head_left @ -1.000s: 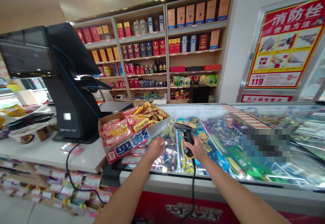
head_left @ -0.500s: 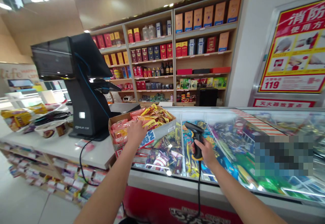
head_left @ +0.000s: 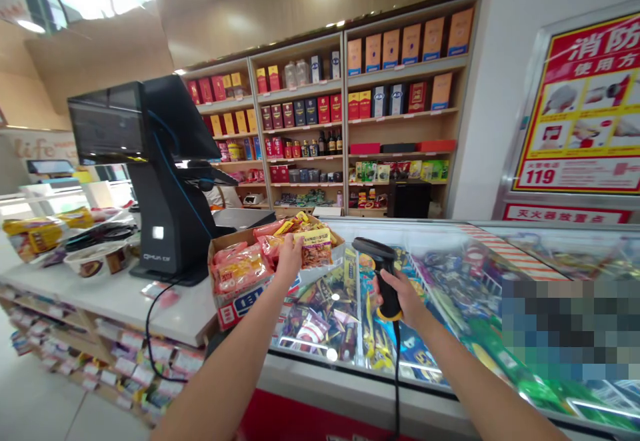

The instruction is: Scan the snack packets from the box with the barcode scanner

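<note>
My left hand (head_left: 289, 261) is closed on the edge of a yellow and red snack packet (head_left: 318, 249), over the right part of a cardboard box (head_left: 233, 313). Pink and orange snack packets (head_left: 243, 269) fill the box's left side, and more lie behind my fingers. The box sits at the end of the counter, partly over the freezer's glass top. In my right hand (head_left: 400, 294) is a black and yellow barcode scanner (head_left: 376, 252), gripped by its handle above the glass. Its head points left toward the packet, and its cable hangs down. My left thumb is hidden.
A black point-of-sale terminal (head_left: 167, 228) stands on the white counter (head_left: 185, 311) at left, with a loose cable (head_left: 149, 334) over the edge. Below the scanner is a glass-topped freezer (head_left: 320, 324) of wrapped goods. Shelves of boxed bottles line the back wall.
My left hand has moved right and brought up the snack packet, its printed face now showing. The scanner has shifted slightly left toward it. The view has tilted up a little.
</note>
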A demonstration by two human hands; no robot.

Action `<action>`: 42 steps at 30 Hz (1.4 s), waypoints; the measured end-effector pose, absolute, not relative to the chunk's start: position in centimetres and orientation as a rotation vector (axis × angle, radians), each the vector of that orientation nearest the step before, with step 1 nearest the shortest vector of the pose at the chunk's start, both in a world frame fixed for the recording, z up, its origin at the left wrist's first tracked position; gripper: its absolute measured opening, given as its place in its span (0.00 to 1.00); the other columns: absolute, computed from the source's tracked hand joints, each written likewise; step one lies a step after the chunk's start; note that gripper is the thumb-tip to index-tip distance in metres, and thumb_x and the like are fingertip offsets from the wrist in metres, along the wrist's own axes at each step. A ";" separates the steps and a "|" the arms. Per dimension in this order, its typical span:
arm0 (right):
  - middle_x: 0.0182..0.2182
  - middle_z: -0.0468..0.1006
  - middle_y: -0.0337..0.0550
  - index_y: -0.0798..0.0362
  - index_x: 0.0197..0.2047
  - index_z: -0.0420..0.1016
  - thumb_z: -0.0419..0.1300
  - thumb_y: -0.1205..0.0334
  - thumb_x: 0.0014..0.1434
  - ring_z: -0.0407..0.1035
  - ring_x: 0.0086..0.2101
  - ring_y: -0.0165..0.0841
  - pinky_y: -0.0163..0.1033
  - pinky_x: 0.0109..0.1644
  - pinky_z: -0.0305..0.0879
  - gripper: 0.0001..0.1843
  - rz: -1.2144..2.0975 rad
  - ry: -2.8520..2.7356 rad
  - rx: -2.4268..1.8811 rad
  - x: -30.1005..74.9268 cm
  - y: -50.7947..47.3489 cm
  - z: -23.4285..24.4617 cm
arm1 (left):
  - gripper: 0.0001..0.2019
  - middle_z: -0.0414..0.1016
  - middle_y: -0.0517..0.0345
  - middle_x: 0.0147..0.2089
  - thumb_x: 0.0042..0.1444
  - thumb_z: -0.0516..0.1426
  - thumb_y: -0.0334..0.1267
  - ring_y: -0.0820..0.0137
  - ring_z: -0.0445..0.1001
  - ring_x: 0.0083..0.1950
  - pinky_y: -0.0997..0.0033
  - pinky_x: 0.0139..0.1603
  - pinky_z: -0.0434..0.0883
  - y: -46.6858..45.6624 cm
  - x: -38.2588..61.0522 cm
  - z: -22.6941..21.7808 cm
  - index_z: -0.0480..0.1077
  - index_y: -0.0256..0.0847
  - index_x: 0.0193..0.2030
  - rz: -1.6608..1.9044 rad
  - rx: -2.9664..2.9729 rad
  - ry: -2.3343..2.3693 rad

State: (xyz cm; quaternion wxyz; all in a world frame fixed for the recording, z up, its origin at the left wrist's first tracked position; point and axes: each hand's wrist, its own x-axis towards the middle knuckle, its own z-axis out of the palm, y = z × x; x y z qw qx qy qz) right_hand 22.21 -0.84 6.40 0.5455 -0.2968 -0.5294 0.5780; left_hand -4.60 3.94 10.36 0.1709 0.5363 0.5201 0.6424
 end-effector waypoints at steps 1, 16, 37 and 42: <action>0.21 0.71 0.36 0.52 0.32 0.66 0.63 0.45 0.50 0.63 0.16 0.27 0.36 0.22 0.63 0.19 1.386 -1.273 -0.700 22.5 -0.5 6.9 | 0.09 0.70 0.59 0.31 0.58 0.53 0.44 0.69 0.73 0.37 0.69 0.39 0.72 4.5 -3.4 9.6 0.60 0.42 0.34 1.825 1.417 1.378; 0.18 0.70 0.36 0.53 0.29 0.67 0.65 0.54 0.48 0.62 0.17 0.29 0.35 0.20 0.60 0.13 1.308 -1.377 -0.874 26.7 1.2 6.6 | 0.22 0.81 0.48 0.42 0.40 0.68 0.43 0.60 0.79 0.45 0.60 0.48 0.75 7.5 2.1 3.5 0.70 0.36 0.42 1.772 1.167 0.876; 0.13 0.67 0.30 0.52 0.34 0.67 0.62 0.53 0.48 0.60 0.13 0.27 0.34 0.18 0.59 0.14 1.263 -1.503 -0.997 23.7 0.3 5.1 | 0.16 0.80 0.51 0.43 0.48 0.64 0.38 0.59 0.79 0.45 0.56 0.43 0.78 7.5 2.5 3.2 0.66 0.40 0.42 1.770 1.102 0.968; 0.14 0.67 0.32 0.51 0.29 0.65 0.65 0.52 0.47 0.60 0.14 0.27 0.34 0.18 0.61 0.15 1.310 -1.357 -0.968 23.9 0.6 5.2 | 0.18 0.79 0.50 0.41 0.46 0.65 0.40 0.60 0.80 0.41 0.58 0.40 0.78 7.0 2.6 3.4 0.67 0.39 0.42 1.771 1.144 0.950</action>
